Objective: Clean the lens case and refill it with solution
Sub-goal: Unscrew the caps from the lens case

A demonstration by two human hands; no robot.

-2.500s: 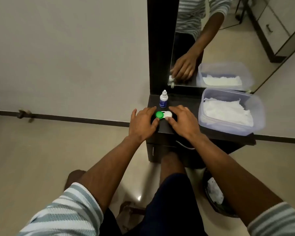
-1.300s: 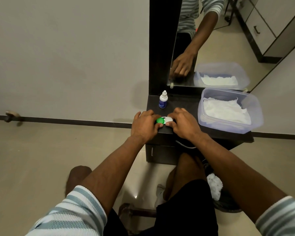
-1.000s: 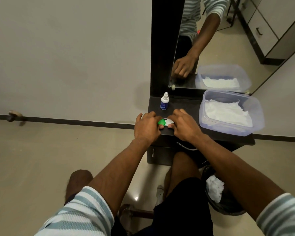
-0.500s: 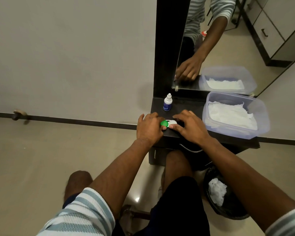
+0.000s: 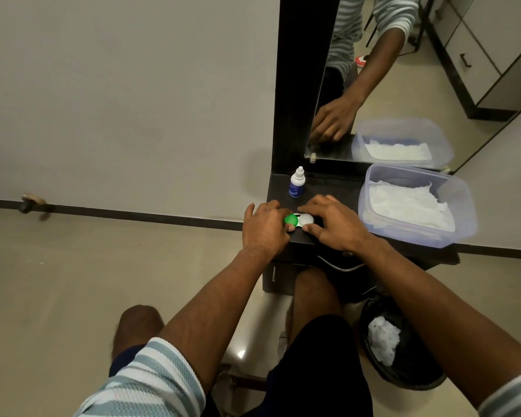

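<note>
A small contact lens case [image 5: 299,220] with one green round cap and one white round cap lies flat on the near left part of a dark wooden dressing-table top [image 5: 337,188], close to its front edge. The person's left hand [image 5: 265,228] sits at the green end, its fingers curled over the far side of that cap and its thumb tucked against the near side, so it grips the green cap between them. The right hand [image 5: 333,225] sits at the white end, with its forefinger curved round the far rim of the white cap and its thumb pressed to the near rim, pinching it; the other fingers of this hand lie spread and bent on the table top beside the case. Both caps are on the case. Just behind the case, near the back of the table, stands a small white dropper bottle with a blue label [image 5: 296,186], upright and capped, apart from both hands. To the right of the hands, a clear plastic rectangular tub [image 5: 460,203] rests on the table with crumpled white tissue [image 5: 409,206] inside it. A tall mirror in a dark frame [image 5: 295,85] rises from the back of the table and reflects one hand and the tub. On the floor below the right forearm stands a black round waste bin [image 5: 403,377] holding a wad of white paper.
</note>
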